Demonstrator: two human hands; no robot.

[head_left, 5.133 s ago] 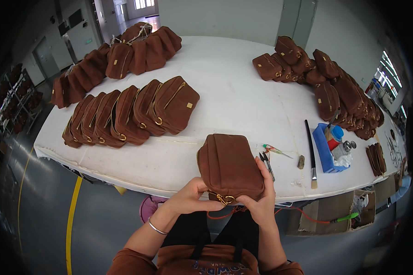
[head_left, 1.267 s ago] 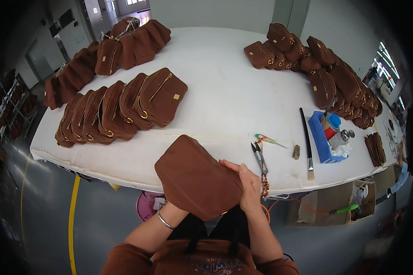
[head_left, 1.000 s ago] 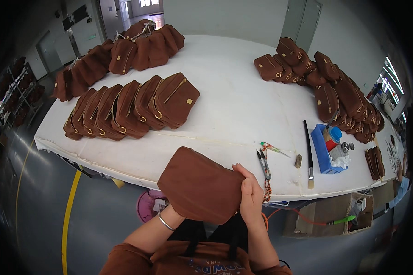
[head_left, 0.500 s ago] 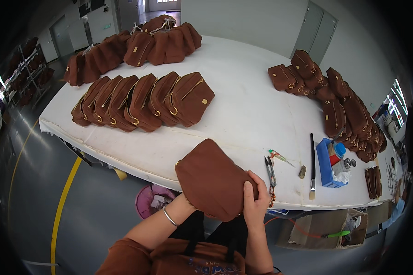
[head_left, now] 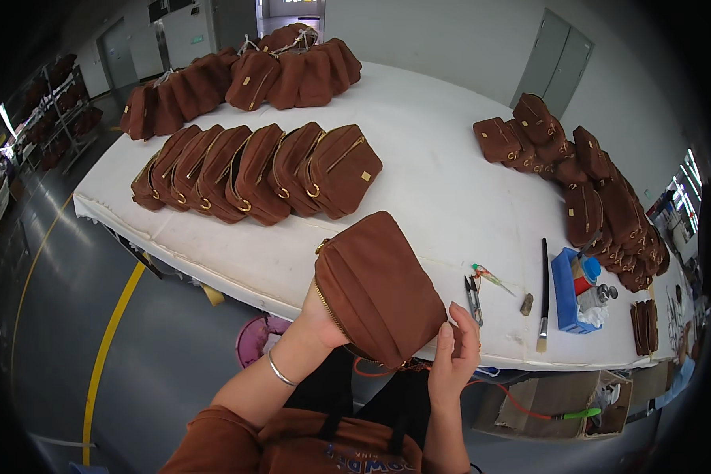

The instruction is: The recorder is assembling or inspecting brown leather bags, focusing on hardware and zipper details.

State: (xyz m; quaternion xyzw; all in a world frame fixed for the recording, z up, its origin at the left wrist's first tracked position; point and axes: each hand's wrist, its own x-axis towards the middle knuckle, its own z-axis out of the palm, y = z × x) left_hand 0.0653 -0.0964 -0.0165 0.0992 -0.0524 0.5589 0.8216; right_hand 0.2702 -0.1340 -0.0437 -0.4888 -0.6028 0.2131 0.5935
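Observation:
A brown zip bag [head_left: 383,288] is held up over the table's front edge, its plain panel facing up and its gold zipper running down the left side. My left hand [head_left: 322,317] supports it from the lower left; the fingers are hidden behind or inside the bag. At the bag's right corner is my right hand [head_left: 456,347], thumb and fingers apart, gripping nothing. To the right of it on the white table [head_left: 442,197] lie thread snips [head_left: 472,300], a small pointed tool with a light handle [head_left: 490,275], a small brown lump [head_left: 527,304] and a long black-handled brush [head_left: 543,296].
A row of brown bags [head_left: 253,174] leans together at the left, with bundled bags [head_left: 292,79] behind. More bags [head_left: 608,197] are heaped at the right. A blue bin [head_left: 565,292] holds bottles and tissue. Below the edge are a pink bucket [head_left: 253,340] and a cardboard box [head_left: 529,403].
The bag has turned and tilted upward, so its zippered side now shows. My right hand has come off its right edge and opened. The view has shifted slightly.

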